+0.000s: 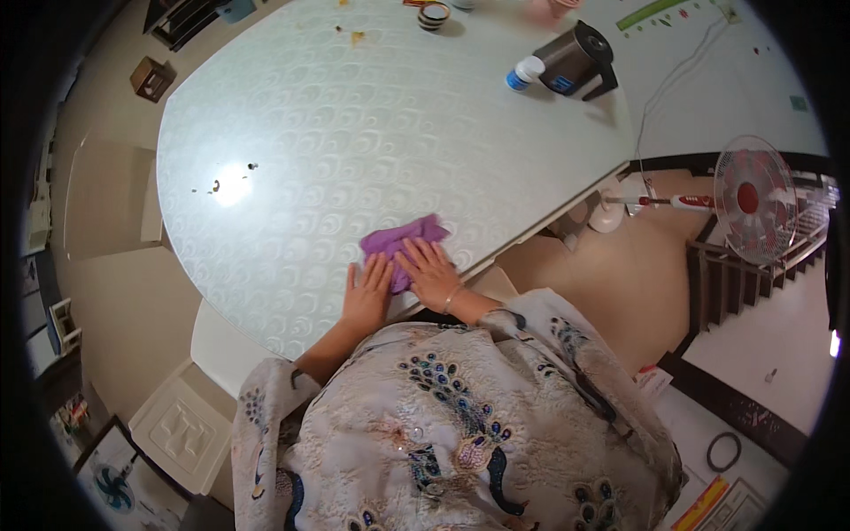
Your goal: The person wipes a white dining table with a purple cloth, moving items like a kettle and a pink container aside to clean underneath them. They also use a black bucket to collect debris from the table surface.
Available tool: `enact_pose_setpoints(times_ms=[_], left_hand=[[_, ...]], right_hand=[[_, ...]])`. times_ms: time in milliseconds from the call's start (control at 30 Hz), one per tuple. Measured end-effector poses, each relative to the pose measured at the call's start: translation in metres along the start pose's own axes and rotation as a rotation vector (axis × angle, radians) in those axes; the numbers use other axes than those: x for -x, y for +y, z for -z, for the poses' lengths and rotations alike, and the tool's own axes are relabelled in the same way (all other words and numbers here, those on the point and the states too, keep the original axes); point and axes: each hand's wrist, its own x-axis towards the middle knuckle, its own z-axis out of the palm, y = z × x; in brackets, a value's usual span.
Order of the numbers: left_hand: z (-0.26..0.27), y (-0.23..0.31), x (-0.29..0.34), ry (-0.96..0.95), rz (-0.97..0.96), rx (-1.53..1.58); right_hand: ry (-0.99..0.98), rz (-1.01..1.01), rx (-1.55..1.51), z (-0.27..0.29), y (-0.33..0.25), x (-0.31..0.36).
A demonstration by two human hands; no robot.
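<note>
A crumpled purple cloth [403,234] lies near the front edge of the pale, patterned table [292,115]. My right hand [431,279] rests palm down on the cloth, its fingers stretched out and slightly spread; a thin bracelet circles that wrist. Beside it, my left hand [365,299] lies flat with its fingertips on the cloth's left part and the thumb held apart. Neither hand is wrapped around the cloth. Part of the cloth is hidden beneath both hands.
A dark pitcher [580,62] and a white-capped bottle [525,73] stand at the far right. A striped cup [433,16] is farther back. Small dark bits [253,166] and yellowish crumbs [358,38] dot the tabletop. A fan [753,199] stands right of the table.
</note>
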Motion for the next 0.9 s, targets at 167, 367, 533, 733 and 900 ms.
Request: enact_pose_setpoints(times_ms=[167, 367, 533, 733, 900], left_hand=[[-0.006, 0.009, -0.008, 0.032, -0.044, -0.018], [-0.028, 0.06, -0.08, -0.052, -0.229, -0.021], [-0.017, 0.094, -0.163, -0.094, -0.269, -0.086], [0.023, 0.07, -0.28, 0.015, -0.075, -0.085], [0.06, 0.01, -0.346, 0.104, 0.201, -0.064]], right_hand=[[0.064, -0.025, -0.033, 0.003, 0.004, 0.015], [0.153, -0.256, -0.004, 0.014, 0.063, 0.071], [0.214, -0.315, 0.075, 0.041, 0.139, 0.06], [0.224, -0.181, 0.124, 0.096, 0.233, -0.055], [0.163, -0.003, 0.09, 0.136, 0.263, -0.187]])
